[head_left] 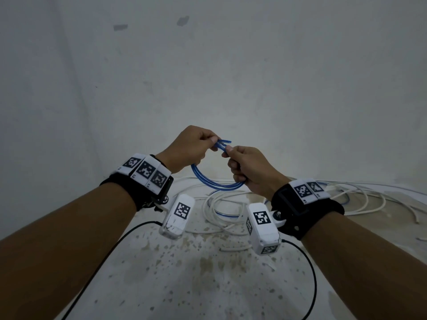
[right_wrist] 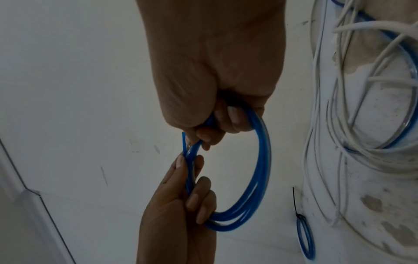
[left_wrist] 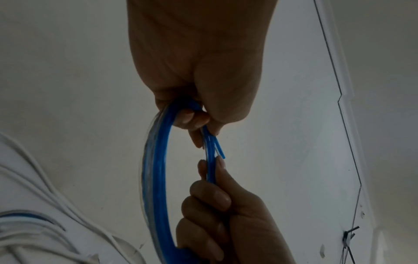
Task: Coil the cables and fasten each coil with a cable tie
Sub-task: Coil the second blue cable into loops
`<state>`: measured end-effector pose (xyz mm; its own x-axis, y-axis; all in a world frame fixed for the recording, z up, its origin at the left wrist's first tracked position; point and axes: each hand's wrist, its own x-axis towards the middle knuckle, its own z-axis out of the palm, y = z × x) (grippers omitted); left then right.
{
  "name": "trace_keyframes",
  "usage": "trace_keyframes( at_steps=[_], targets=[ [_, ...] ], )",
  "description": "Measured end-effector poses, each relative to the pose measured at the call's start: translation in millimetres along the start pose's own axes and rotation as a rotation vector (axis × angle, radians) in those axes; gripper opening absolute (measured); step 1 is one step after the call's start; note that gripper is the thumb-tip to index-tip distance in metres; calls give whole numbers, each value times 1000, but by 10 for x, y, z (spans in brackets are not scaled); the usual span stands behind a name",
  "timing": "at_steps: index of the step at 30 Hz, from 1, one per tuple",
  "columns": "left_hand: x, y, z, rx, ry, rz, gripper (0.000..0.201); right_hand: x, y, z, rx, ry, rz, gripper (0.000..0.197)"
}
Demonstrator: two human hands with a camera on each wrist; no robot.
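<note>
A blue cable coil [head_left: 215, 184] of a few loops hangs in the air between both hands, above the floor. My left hand [head_left: 213, 140] pinches the top of the coil, where the loose blue cable ends [head_left: 225, 142] stick out. My right hand [head_left: 227, 150] pinches the same strands just beside it, its lower fingers curled round the loop. The left wrist view shows the coil [left_wrist: 156, 169] running from my left hand [left_wrist: 199, 130] down to my right hand [left_wrist: 212, 164]. In the right wrist view, the coil [right_wrist: 262, 169] arcs between my right hand [right_wrist: 203, 141] and my left hand [right_wrist: 190, 160].
Loose white cables [head_left: 221, 204] with a blue strand among them lie tangled on the stained floor [head_left: 196, 273] beneath my hands and off to the right [head_left: 360, 197]. A small blue coil [right_wrist: 305, 237] bound with a black cable tie [right_wrist: 296, 205] lies nearby. A pale wall [head_left: 208, 65] stands close ahead.
</note>
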<state>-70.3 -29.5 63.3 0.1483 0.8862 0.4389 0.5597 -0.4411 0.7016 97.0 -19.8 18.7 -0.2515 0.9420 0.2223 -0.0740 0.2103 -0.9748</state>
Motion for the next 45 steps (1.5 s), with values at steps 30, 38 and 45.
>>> trace_keyframes(
  at_steps=[30,38,45],
  targets=[
    [-101,3,5,308,-23,131,33,-95,93,2,219,-19,107,37],
    [-90,-35,18,348,-34,206,34,-107,11,67,133,-13,166,34],
    [-85,-138,130,197,43,140,21,-85,-8,41,197,4,220,31]
  ],
)
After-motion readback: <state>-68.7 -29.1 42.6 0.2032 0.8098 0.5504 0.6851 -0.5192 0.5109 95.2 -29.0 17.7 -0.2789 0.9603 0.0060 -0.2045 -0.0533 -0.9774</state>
